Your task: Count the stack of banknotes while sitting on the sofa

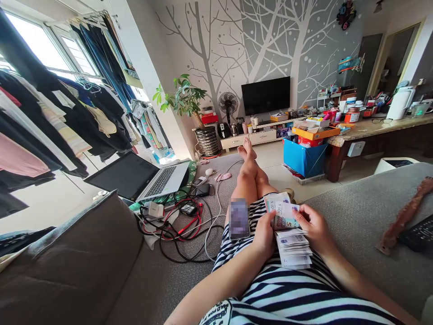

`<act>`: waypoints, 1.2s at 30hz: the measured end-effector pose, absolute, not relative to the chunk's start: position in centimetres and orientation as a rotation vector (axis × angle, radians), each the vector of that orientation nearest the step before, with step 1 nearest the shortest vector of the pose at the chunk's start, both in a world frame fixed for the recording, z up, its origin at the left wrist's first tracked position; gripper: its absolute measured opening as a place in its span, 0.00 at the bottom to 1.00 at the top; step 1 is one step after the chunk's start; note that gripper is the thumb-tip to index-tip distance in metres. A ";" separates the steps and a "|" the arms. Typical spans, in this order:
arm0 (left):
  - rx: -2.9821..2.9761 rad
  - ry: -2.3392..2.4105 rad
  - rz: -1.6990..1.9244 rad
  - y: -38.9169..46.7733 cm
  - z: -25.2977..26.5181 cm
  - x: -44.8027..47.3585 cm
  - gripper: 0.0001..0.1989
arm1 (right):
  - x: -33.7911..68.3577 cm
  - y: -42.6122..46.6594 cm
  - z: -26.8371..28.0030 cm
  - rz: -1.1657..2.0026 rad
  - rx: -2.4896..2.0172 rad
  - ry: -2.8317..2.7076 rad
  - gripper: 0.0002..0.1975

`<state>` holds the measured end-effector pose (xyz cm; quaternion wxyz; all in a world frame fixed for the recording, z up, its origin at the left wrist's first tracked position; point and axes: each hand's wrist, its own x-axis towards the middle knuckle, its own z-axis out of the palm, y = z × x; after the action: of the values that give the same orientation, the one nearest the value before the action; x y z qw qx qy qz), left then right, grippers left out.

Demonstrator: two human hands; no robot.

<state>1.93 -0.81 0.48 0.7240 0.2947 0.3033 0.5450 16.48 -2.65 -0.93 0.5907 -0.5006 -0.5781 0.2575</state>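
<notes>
On my lap lies a stack of banknotes (282, 213), some marked with a 5. My left hand (265, 232) grips its left side, thumb on top. The thumb and fingers of my right hand (314, 225) pinch the upper note at the right edge. Below both hands, a loose fan of pale notes (293, 250) hangs toward my belly; whether it joins the upper stack I cannot tell. A phone (238, 219) with a blurred screen rests on the striped cloth (291, 289) over my thigh, left of my left hand.
On the sofa (199, 280) to my left are tangled cables (179, 225), a black power adapter (203, 189) and an open laptop (164, 180). A dark remote (419, 232) lies at the right. Beyond stand a blue bin (299, 158) and a cluttered counter (372, 128).
</notes>
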 end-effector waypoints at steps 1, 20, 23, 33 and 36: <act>0.649 0.676 1.203 -0.7 0.4 1.9 0.20 | 16.4 -2.8 -0.9 0.601 -1.158 -1.333 0.24; 0.729 0.674 1.174 -1.2 1.9 1.9 0.15 | 16.4 -4.0 -0.1 0.665 -1.049 -1.370 0.22; 0.728 0.694 1.182 -1.1 1.8 1.9 0.16 | 16.5 -4.0 -0.3 0.676 -1.041 -1.372 0.22; 0.672 0.710 1.182 -1.2 1.5 1.8 0.18 | 16.3 -4.2 0.4 0.648 -1.019 -1.393 0.24; 0.656 0.704 1.174 -1.2 1.5 1.8 0.18 | 16.3 -4.2 0.4 0.666 -1.016 -1.395 0.24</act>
<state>1.81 -1.22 1.52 0.7255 0.2973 0.3193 0.5323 16.32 -4.25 0.43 0.6021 -0.4385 -0.6022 0.2875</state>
